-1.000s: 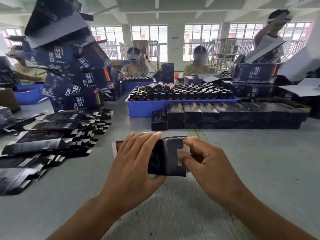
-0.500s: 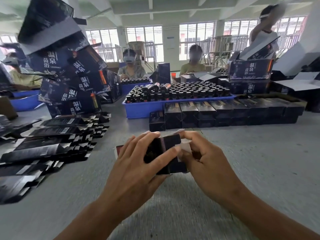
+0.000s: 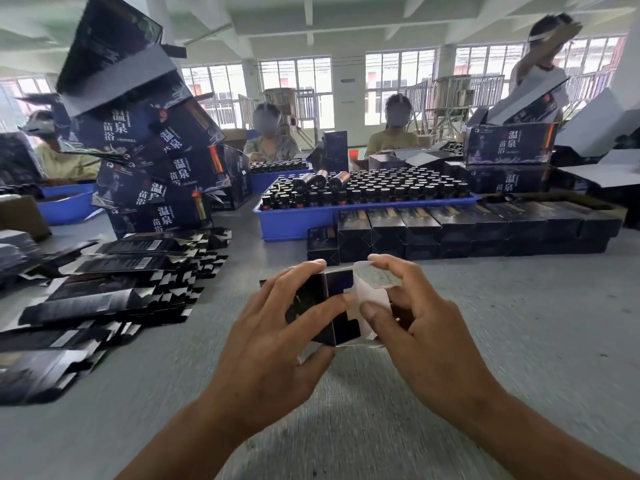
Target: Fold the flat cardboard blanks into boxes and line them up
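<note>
Two hands [image 3: 346,327] folding box [image 3: 332,306], flat blanks [image 3: 114,292] left, finished row [image 3: 450,230] beyond

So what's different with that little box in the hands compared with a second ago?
The box has been turned, and its end now gapes: pale flaps stand open where a dark flap lay across the end. The right hand has shifted to pinch those flaps; the left hand still grips the body. The flat blanks and the row of finished boxes look unchanged.
</note>
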